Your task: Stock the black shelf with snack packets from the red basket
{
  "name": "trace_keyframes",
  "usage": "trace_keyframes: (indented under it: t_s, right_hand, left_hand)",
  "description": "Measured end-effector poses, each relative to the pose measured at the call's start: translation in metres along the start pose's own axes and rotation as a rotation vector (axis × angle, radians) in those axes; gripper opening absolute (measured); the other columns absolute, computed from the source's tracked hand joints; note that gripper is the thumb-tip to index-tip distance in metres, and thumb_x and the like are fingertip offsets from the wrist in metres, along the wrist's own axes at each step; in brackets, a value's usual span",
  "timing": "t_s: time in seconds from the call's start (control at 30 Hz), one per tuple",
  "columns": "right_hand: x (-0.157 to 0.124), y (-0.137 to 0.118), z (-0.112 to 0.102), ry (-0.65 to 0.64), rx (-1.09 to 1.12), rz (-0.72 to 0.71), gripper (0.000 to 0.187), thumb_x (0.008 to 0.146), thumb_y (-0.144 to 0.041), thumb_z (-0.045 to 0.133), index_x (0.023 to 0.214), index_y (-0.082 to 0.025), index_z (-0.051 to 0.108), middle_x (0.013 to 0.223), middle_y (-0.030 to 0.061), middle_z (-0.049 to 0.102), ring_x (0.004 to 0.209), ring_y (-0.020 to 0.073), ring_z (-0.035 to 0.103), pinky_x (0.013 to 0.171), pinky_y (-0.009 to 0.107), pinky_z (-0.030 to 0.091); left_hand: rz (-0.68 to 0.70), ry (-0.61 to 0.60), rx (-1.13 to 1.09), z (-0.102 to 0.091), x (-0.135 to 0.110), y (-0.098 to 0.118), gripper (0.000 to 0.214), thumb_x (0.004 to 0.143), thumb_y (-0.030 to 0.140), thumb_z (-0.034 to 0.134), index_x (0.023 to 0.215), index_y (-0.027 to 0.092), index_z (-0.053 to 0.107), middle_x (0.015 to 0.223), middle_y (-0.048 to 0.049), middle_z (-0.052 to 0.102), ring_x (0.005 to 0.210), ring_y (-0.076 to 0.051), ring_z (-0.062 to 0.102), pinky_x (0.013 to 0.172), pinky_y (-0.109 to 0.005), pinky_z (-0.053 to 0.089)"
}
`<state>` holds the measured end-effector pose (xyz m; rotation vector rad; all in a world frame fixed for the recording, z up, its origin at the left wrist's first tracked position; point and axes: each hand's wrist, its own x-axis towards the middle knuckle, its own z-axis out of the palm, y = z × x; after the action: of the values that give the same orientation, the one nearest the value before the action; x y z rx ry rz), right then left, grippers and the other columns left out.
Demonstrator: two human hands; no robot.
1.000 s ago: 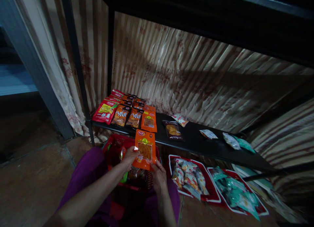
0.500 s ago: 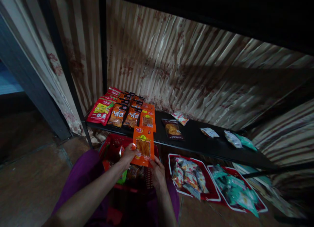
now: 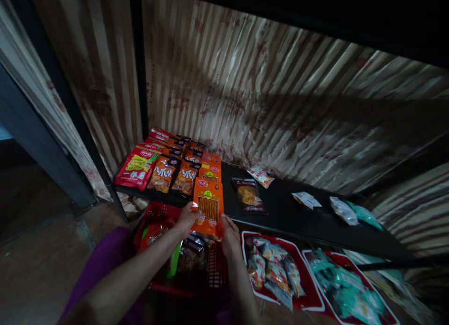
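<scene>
An orange snack packet with a clear window showing brown sticks is held between both my hands at the shelf's front edge. My left hand pinches its lower left side. At the lower right edge, my right hand grips it with fingers partly hidden behind it. Another orange packet lies behind it on the black shelf. Directly left are black-and-orange snack bags in rows, and red snack bags stand at the shelf's left end.
Below my hands sits a red basket of mixed packets. Two more red baskets, one with white-and-orange bags, one with teal bags, stand right on the floor. A brown bag and several small packets lie on the shelf. A metal post rises left.
Both hands have pushed the orange packet slightly forward, so it now overlaps the shelf edge and covers more of the orange packet behind. The camera view has shifted a little.
</scene>
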<state>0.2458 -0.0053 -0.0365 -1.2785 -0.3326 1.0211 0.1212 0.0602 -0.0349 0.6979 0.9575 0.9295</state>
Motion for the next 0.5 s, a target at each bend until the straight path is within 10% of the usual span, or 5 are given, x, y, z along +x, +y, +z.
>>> trace_keyframes:
  t_s: [0.3, 0.5]
  right_hand:
    - [0.047, -0.014, -0.007, -0.044, -0.023, -0.06, 0.038, 0.054, -0.039, 0.081, 0.084, -0.019, 0.07, 0.072, 0.0002, 0.072, 0.064, 0.0179, 0.066, 0.059, 0.028, 0.051]
    - [0.088, -0.035, -0.019, 0.102, -0.082, -0.161, 0.036, 0.052, -0.039, 0.078, 0.081, -0.019, 0.07, 0.07, 0.0003, 0.071, 0.065, 0.019, 0.066, 0.061, 0.03, 0.051]
  left_hand:
    - [0.084, 0.001, 0.183, 0.027, 0.04, 0.003, 0.012, 0.073, 0.014, 0.059, 0.084, 0.016, 0.063, 0.078, -0.0028, 0.069, 0.074, -0.016, 0.064, 0.07, -0.024, 0.049]
    - [0.381, 0.013, 0.601, 0.031, 0.066, 0.004, 0.026, 0.076, 0.011, 0.052, 0.093, 0.022, 0.068, 0.097, -0.0049, 0.07, 0.099, -0.021, 0.062, 0.097, -0.033, 0.043]
